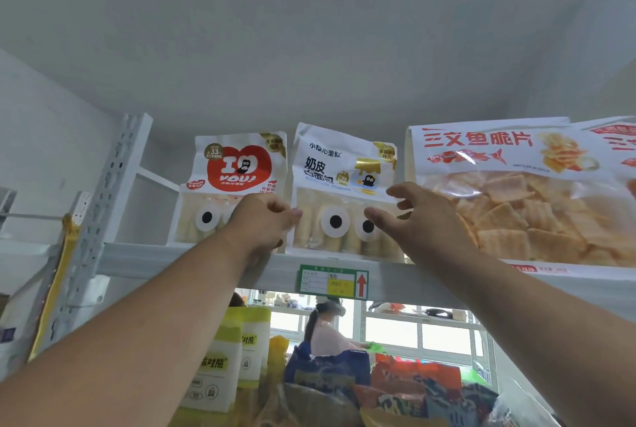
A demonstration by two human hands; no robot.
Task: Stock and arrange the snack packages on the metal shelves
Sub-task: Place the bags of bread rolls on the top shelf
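We reach both arms up to the top metal shelf (192, 259), forearms rising from the bottom corners. Our left hand (265, 220) has its fingers curled in, and it seems to pinch the left edge of the white bread package (344, 186), though the contact point itself is hard to make out; the wrist sits in front of the shelf's front rail. Our right hand (409, 216) is spread, fingers loose and slightly bent, holding nothing, hovering just in front of that package's right side. The package stands upright on the shelf, between the red-heart package (237, 168) on its left and the big salmon chip bag (509, 192) on its right. A green price tag (332, 280) hangs on the rail below it. More snack bags (406, 385) sit on the lower level.
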